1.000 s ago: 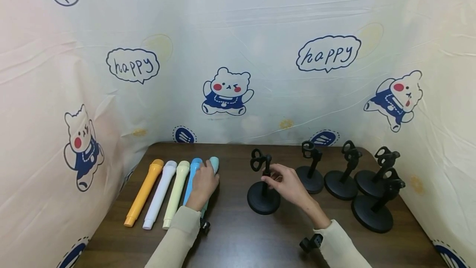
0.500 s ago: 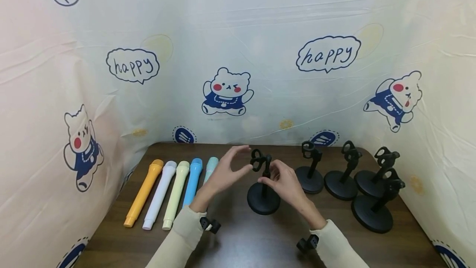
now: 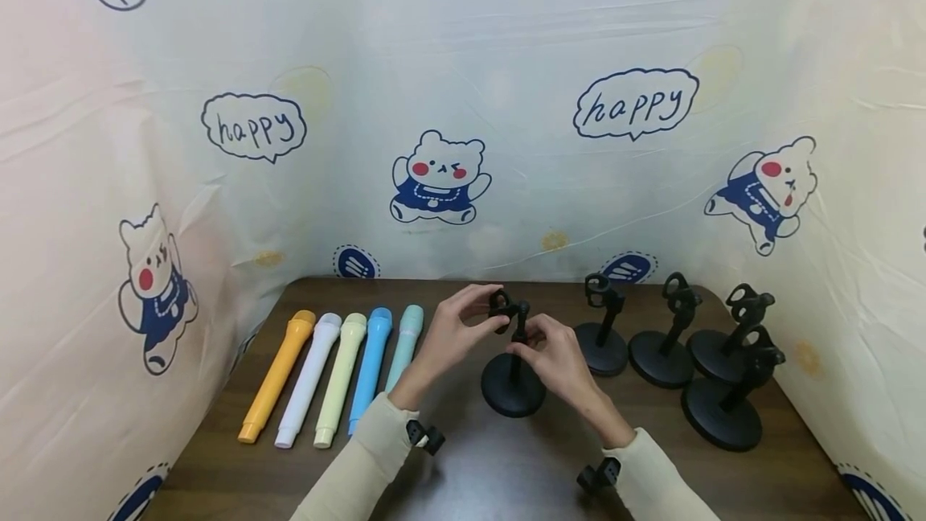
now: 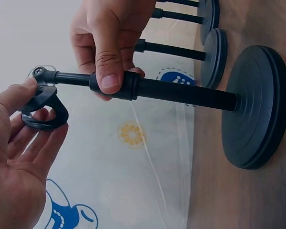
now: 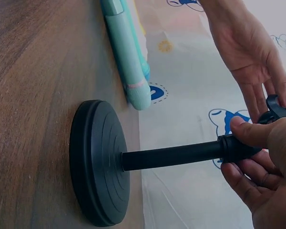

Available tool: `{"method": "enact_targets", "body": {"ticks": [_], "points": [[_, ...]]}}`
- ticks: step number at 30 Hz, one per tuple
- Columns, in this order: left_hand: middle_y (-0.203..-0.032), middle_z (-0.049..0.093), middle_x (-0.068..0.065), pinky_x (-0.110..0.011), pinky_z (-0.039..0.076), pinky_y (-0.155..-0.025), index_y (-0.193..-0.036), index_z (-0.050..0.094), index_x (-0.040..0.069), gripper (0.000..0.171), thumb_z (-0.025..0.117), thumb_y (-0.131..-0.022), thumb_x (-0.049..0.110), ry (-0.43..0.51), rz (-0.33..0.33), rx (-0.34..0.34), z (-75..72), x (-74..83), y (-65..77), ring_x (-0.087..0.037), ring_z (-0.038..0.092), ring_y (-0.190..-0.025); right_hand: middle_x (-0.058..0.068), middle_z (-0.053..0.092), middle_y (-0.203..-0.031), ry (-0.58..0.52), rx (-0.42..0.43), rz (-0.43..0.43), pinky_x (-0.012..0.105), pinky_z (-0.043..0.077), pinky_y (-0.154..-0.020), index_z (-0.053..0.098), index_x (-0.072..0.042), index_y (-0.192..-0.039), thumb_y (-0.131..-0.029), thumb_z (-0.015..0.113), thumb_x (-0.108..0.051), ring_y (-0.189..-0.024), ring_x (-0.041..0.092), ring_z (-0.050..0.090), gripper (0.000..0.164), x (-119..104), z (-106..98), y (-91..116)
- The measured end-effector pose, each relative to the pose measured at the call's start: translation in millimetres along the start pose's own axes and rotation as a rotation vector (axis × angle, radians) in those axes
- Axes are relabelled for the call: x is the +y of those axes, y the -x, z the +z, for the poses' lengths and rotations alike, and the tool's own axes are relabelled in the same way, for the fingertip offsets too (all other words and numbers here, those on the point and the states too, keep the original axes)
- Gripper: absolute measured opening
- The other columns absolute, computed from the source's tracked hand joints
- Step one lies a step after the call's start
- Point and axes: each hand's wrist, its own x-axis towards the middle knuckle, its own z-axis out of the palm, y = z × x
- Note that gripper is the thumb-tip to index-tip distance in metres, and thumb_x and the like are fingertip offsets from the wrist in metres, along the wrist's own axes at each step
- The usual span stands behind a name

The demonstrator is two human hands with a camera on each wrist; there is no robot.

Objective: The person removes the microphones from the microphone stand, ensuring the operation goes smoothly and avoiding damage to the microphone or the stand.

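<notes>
A black microphone stand (image 3: 514,396) with a round base stands upright on the table between the two hands. My right hand (image 3: 560,356) grips the thicker collar (image 4: 126,86) partway up its pole, thumb on one side and fingers on the other. My left hand (image 3: 452,336) holds the ring-shaped clip (image 4: 57,112) at the top of the stand, thumb and fingers on either side of it. Left of the hands lies a row of toy microphones: orange (image 3: 278,380), white (image 3: 309,380), pale yellow (image 3: 342,380), blue (image 3: 372,364) and mint (image 3: 407,344). The left forearm partly covers the mint one.
Several more black microphone stands (image 3: 661,360) are grouped at the right of the dark wooden table (image 3: 499,481). A pale printed curtain (image 3: 448,63) hangs behind the table and along both sides.
My left hand has left the mint microphone, moved right and taken hold of the stand's clip. My right hand stays on the pole.
</notes>
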Motion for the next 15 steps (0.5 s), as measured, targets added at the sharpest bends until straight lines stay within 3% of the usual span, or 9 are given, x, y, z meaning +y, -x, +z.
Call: {"method": "enact_targets", "body": {"ticks": [8,15], "points": [[-0.128,0.073,-0.01,-0.038,0.063,-0.099,-0.141,0.068,0.014,0.047,0.081,-0.095,0.01,0.002,-0.002,0.004,-1.2,-2.5,0.6,-0.028,0.073,-0.116,0.003,0.073,-0.096,-0.053,-0.043,-0.035,0.024,0.06,-0.07,0.073,-0.009,-0.103,-0.086,0.089,-0.008,-0.083,0.014,0.072,0.023,1.7,-1.1,-3.4],[-0.128,0.073,-0.011,-0.043,0.063,-0.099,-0.141,0.068,0.014,0.048,0.081,-0.095,0.009,0.015,0.0,0.01,-0.6,-4.2,0.6,-0.031,0.073,-0.116,0.002,0.075,-0.098,-0.068,-0.068,-0.044,0.033,0.064,-0.073,0.076,-0.009,-0.108,-0.089,0.086,-0.009,-0.092,0.019,0.073,0.022,5.7,-2.0,-3.5]]}}
